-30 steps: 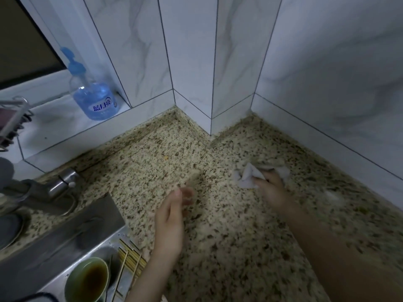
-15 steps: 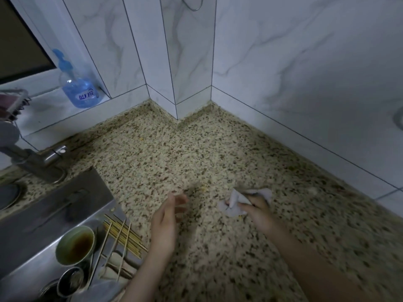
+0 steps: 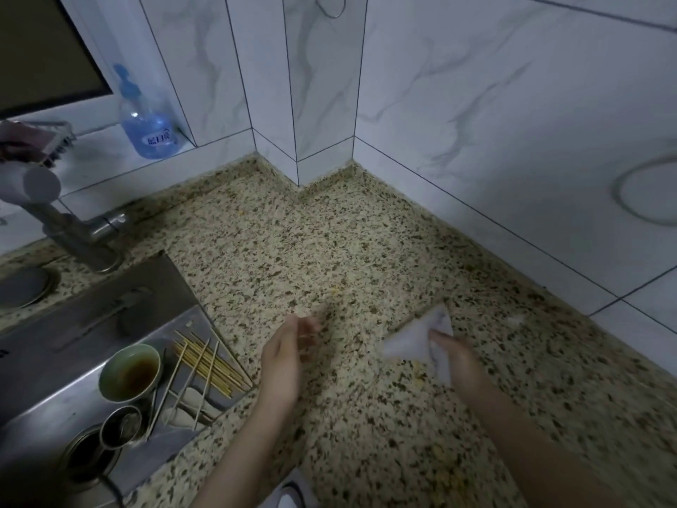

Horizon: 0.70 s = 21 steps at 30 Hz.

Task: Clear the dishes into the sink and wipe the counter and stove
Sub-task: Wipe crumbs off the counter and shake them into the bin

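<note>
Flat on the counter point(image 3: 366, 251), right hand point(image 3: 458, 357) clutches cloth point(image 3: 414, 339); left hand point(image 3: 282, 361) open, empty.

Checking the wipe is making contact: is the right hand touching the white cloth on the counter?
Touching. The head view shows the right hand with its fingers pressed on the white cloth, which lies flat on the speckled counter; no gap shows between them.

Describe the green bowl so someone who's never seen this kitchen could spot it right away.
Find the steel sink at the lower left of the speckled counter. The green bowl sits inside it, left of the bamboo skewers and just above a small metal cup. It is the only pale green dish there, with brown liquid in it.
</note>
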Motion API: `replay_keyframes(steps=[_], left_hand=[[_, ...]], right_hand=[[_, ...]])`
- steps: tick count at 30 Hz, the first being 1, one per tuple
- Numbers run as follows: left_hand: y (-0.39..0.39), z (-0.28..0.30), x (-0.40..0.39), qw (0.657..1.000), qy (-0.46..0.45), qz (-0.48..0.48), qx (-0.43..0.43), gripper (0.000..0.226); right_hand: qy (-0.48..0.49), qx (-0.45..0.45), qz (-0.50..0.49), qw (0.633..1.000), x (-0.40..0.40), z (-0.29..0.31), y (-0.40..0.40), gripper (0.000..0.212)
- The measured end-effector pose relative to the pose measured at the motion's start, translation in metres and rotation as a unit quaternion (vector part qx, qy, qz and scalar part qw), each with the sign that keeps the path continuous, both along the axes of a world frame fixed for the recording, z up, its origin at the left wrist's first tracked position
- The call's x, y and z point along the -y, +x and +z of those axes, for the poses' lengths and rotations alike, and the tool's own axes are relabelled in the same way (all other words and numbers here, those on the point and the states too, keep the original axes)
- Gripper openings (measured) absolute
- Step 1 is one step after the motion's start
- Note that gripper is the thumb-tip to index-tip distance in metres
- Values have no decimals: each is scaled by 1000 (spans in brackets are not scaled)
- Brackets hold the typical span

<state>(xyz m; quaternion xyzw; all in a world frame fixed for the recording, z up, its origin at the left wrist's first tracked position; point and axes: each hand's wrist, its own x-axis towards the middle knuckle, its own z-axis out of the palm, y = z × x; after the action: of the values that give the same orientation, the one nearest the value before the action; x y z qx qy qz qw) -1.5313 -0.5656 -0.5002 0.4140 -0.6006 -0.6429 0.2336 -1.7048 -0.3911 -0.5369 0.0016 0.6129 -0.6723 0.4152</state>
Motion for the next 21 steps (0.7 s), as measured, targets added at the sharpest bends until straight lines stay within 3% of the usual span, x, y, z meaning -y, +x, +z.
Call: replay_keyframes(steps=[1, 3, 4, 7, 9, 11, 12, 15, 21], left_hand=[[0, 0, 5, 1000, 2, 4, -2, 49], [-1, 2, 17, 1000, 6, 12, -8, 48], [-1, 3, 25, 1000, 9, 17, -13, 48], [-5, 6, 48, 999, 19, 25, -27, 49], [-8, 7, 67, 998, 28, 36, -37, 48], [-9, 6, 87, 997, 45, 53, -41, 47], [-9, 5, 99, 996, 44, 62, -42, 46], [-8, 3, 128, 995, 35, 80, -43, 47], [-3, -5, 191, 993, 51, 100, -42, 45]], right_hand=[[-41, 28, -23, 999, 5, 4, -5, 6], [-90, 54, -63, 993, 12, 9, -12, 39], [-93, 65, -79, 990, 19, 8, -16, 46], [-111, 86, -117, 983, 44, 21, -26, 33], [-68, 81, -127, 986, 71, 33, -33, 26], [-61, 90, -137, 985, 99, 41, -40, 58], [-74, 95, -133, 984, 116, 44, -45, 63], [-63, 56, -144, 986, 159, 44, -53, 46], [38, -98, -30, 994, 257, 29, -57, 14]])
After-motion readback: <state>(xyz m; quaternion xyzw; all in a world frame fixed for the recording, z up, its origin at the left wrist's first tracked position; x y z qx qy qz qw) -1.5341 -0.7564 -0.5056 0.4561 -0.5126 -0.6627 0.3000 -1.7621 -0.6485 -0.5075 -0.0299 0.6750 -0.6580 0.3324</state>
